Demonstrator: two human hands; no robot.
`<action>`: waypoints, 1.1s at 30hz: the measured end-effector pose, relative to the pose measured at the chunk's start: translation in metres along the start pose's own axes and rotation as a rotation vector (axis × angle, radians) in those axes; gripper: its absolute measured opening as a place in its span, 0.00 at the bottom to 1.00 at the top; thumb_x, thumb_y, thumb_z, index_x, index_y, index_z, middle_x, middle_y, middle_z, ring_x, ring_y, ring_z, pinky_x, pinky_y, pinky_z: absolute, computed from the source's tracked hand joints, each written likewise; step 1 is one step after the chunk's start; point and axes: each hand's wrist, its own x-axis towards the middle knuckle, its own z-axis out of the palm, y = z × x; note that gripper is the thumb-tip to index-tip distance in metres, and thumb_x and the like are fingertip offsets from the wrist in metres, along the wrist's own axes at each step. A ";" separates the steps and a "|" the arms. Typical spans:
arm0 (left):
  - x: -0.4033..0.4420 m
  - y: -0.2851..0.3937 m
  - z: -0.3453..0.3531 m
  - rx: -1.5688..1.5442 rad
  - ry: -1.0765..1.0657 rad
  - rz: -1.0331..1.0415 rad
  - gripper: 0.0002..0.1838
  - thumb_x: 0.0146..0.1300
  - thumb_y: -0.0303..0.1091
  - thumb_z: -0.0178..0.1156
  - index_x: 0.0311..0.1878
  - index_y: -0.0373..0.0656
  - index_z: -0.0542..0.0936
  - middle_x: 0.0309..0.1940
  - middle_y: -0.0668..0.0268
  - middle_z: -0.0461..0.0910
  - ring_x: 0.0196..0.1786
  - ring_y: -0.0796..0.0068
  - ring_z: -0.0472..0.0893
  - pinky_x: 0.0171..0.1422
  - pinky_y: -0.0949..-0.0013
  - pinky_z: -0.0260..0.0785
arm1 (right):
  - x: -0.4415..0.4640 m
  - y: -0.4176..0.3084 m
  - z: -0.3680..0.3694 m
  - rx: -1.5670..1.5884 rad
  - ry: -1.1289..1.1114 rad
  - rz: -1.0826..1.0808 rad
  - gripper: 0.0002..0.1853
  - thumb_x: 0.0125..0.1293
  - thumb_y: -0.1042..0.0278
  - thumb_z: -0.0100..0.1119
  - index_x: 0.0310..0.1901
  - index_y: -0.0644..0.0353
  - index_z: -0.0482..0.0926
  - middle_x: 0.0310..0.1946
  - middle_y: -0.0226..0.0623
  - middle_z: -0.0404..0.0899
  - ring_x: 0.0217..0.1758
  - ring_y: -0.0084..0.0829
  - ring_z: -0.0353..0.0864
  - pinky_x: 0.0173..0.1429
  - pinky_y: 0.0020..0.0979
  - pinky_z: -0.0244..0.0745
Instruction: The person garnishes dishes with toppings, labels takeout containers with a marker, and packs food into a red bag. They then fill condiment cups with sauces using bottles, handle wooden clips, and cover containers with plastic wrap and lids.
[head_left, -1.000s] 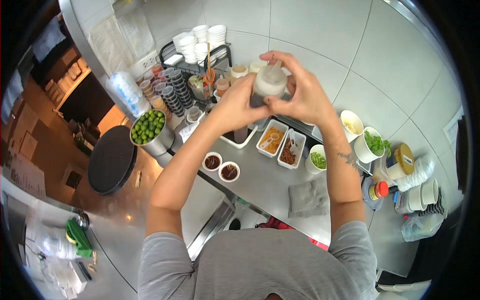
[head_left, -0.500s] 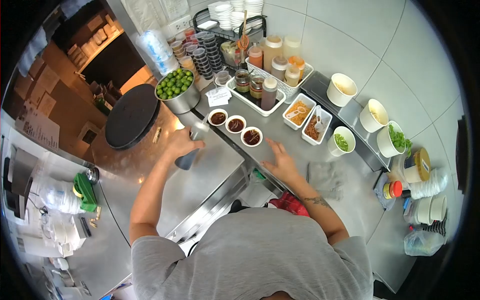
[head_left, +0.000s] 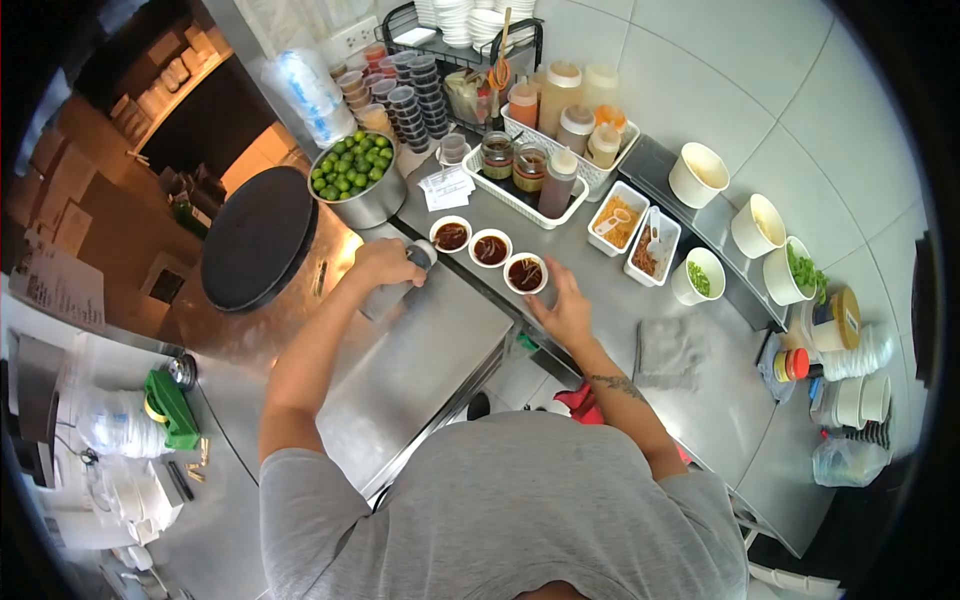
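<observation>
My left hand [head_left: 392,265] is closed around a grey, metal-looking object [head_left: 422,256] with a rounded end at the fingers. A flat grey part shows below the hand; its exact kind is unclear. Three small white cups of dark brown sauce stand in a slanting row: the far cup [head_left: 451,235], the middle cup [head_left: 490,248] and the near cup [head_left: 525,273]. My right hand [head_left: 564,308] is at the near cup's right side, fingers and thumb spread about its rim. Contact looks light, and the cup sits on the counter.
A metal pot of green limes [head_left: 366,208] and a round black griddle [head_left: 258,238] stand left. Behind are a white basket of jars and bottles [head_left: 490,185] and toppings tubs [head_left: 617,218]. Right lie a folded grey cloth [head_left: 672,352] and a paper cup of chopped greens [head_left: 697,278].
My right hand has moved in to the near cup's side. My left hand has shifted slightly up and right with the grey object. The view has shifted a little; the cups stay in their row.
</observation>
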 end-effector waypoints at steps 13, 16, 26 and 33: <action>0.006 -0.005 0.003 0.004 -0.022 0.045 0.31 0.35 0.53 0.65 0.41 0.40 0.82 0.43 0.54 0.81 0.47 0.56 0.80 0.47 0.60 0.73 | 0.002 -0.004 -0.003 -0.006 0.001 0.031 0.33 0.52 0.58 0.68 0.59 0.56 0.67 0.53 0.41 0.73 0.52 0.44 0.76 0.47 0.38 0.76; 0.005 -0.005 0.004 -0.016 -0.025 0.029 0.32 0.35 0.53 0.65 0.42 0.39 0.81 0.43 0.54 0.81 0.48 0.57 0.80 0.48 0.61 0.73 | 0.002 -0.007 -0.005 -0.002 -0.003 0.035 0.33 0.52 0.58 0.68 0.59 0.55 0.67 0.53 0.41 0.73 0.51 0.44 0.77 0.47 0.38 0.77; 0.017 -0.010 0.033 -0.137 0.056 0.109 0.36 0.34 0.55 0.68 0.46 0.37 0.80 0.42 0.53 0.81 0.48 0.56 0.80 0.51 0.62 0.72 | 0.002 -0.003 -0.005 -0.006 -0.022 0.048 0.34 0.53 0.56 0.66 0.61 0.52 0.65 0.52 0.37 0.73 0.46 0.40 0.79 0.42 0.36 0.78; 0.012 0.025 0.029 -0.111 -0.031 0.217 0.34 0.34 0.57 0.66 0.39 0.37 0.82 0.41 0.52 0.82 0.45 0.56 0.81 0.48 0.61 0.72 | 0.002 0.003 0.000 -0.032 0.033 -0.032 0.34 0.53 0.55 0.66 0.61 0.52 0.65 0.52 0.38 0.74 0.46 0.41 0.79 0.43 0.37 0.78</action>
